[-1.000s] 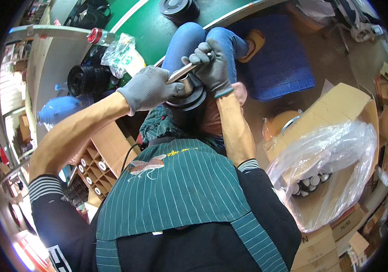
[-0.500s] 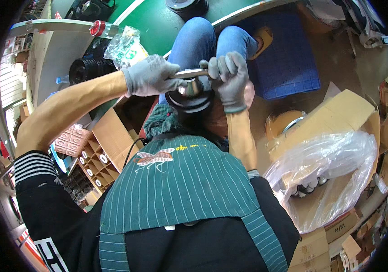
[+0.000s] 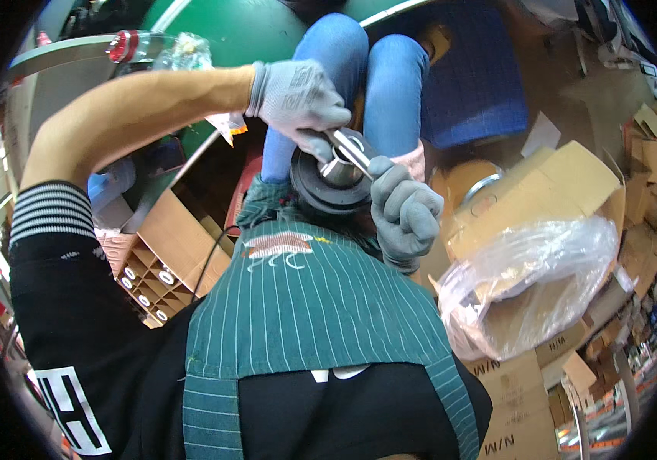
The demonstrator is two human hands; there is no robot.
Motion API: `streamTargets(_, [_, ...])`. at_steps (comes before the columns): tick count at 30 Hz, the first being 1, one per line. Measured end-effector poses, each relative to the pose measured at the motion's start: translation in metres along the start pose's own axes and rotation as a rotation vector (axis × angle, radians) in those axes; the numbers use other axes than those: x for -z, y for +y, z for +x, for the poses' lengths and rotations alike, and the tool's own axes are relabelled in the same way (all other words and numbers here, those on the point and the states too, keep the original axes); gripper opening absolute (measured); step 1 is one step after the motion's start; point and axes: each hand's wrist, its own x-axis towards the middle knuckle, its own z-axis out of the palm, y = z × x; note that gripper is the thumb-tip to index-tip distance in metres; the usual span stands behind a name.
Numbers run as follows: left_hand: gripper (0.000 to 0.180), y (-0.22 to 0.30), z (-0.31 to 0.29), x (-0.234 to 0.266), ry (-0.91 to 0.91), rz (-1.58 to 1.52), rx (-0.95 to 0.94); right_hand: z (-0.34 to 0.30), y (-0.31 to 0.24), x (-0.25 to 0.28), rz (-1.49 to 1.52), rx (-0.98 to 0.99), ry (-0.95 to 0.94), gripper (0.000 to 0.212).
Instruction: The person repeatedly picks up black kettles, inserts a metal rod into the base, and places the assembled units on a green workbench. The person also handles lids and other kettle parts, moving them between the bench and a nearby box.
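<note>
Over my lap, both gloved hands work on a flat metal bar (image 3: 353, 156), shaped like a wrench; its exact kind is hard to make out. It lies slantwise over the shiny metal hub (image 3: 339, 172) of a round black wheel-like part (image 3: 314, 192). My left hand (image 3: 303, 98), in a grey glove, has its fingers curled at the bar's upper left end, beside the hub. The closed fist of my right hand (image 3: 406, 211), also gloved in grey, grips the lower right end. The wheel-like part sits between my jeans-clad knees and the striped green apron (image 3: 328, 307).
A cardboard box lined with clear plastic (image 3: 535, 268) stands on the right. Behind it lies a blue plastic mat or pallet (image 3: 470, 84). At left are a divided cardboard box (image 3: 156, 280) with white-ended rolls and a red-capped clear bottle (image 3: 135, 47) on a bench.
The bar has swung clockwise from nearly level to a slant. My right hand has come down toward me, while my left hand has moved up and right. The whole view has shifted slightly.
</note>
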Motion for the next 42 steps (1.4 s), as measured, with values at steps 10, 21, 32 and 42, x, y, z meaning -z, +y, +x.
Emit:
streamTargets(10, [0.059,-0.013,0.008,0.005,0.103,0.085,0.045,0.002,-0.012,0.028,-0.261,-0.284,0.094,0.028])
streamTargets(21, [0.039,0.025,-0.084,-0.022,1.311,-0.533,1.507,0.0,-0.036,0.019,-1.135,-0.561,-0.456,0.112])
streamTargets(32, [0.071,-0.078,-0.119,-0.062,0.615,0.032,1.786,-0.033,-0.065,0.002,-1.081,-0.263,-0.549,0.113])
streamTargets(42, [0.061,0.089,-0.083,-0.031,1.076,0.174,0.755,0.083,-0.074,0.018,-0.204,-0.313,0.211,0.093])
